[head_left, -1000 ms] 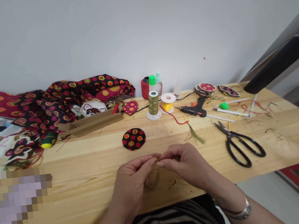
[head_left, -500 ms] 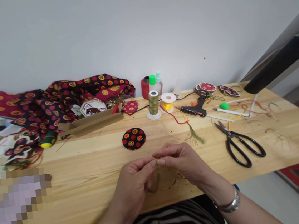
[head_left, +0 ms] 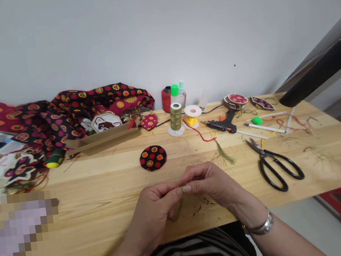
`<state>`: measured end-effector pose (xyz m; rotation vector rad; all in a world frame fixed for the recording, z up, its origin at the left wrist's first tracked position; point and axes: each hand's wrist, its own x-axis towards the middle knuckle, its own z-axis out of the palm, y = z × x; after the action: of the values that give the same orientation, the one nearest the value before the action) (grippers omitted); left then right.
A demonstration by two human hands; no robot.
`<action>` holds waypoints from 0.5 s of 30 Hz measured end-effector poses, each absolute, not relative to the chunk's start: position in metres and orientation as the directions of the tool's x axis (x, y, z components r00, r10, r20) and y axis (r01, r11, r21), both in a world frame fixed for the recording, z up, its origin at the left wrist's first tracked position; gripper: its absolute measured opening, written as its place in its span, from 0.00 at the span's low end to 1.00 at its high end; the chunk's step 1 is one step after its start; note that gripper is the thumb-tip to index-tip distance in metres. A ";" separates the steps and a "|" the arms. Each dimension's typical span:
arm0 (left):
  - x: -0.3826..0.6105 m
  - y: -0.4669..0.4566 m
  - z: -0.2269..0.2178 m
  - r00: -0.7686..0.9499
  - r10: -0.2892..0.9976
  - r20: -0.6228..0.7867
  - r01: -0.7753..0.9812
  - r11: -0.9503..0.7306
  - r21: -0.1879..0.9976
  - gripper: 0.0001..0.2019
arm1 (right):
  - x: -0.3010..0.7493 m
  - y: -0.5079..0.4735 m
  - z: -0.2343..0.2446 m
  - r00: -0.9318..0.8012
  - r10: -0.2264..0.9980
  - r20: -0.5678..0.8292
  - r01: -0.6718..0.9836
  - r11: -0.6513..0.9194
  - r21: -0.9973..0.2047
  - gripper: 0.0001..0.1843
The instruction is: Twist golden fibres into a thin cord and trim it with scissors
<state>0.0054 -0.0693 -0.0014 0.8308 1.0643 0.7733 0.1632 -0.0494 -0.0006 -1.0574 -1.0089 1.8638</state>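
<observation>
My left hand (head_left: pixel 157 211) and my right hand (head_left: pixel 210 183) meet fingertip to fingertip just above the near edge of the wooden table (head_left: pixel 104 193). Between the pinched fingers is a small bundle of olive thread (head_left: pixel 179 205), hanging down a little; it is thin and partly hidden by my fingers. A round patch of black fabric with red and orange dots (head_left: pixel 153 158) lies flat a short way beyond my hands. A silver bracelet (head_left: pixel 261 226) is on my right wrist.
Black scissors (head_left: pixel 275 165) lie to the right. A black glue gun (head_left: pixel 224 125), an olive thread spool (head_left: pixel 176 117), a yellow spool (head_left: pixel 192 116), bottles (head_left: pixel 175 94), an open cardboard box (head_left: pixel 104 137) and heaped patterned fabric (head_left: pixel 64 111) line the back. Loose thread scraps (head_left: pixel 223 157) are scattered about.
My hands have stayed pinched together over the same spot; the right hand's fingers have shifted slightly down and left along the thread. The view has moved a little.
</observation>
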 end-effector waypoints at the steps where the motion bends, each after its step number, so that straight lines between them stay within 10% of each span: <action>1: 0.006 -0.069 -0.002 0.293 0.856 -0.426 -0.122 0.475 0.871 0.10 | 0.164 -0.049 0.000 -0.370 0.878 -0.302 -0.218 -0.398 -0.891 0.06; 15: 0.004 -0.070 -0.002 0.394 0.805 -0.444 -0.335 0.576 0.746 0.09 | 0.161 -0.050 0.003 -0.273 0.924 -0.268 -0.207 -0.328 -0.922 0.11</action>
<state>0.0040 -0.0696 -0.0016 0.6117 0.8928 0.7823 0.1615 -0.0503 0.0034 -1.1065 -1.0251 1.7258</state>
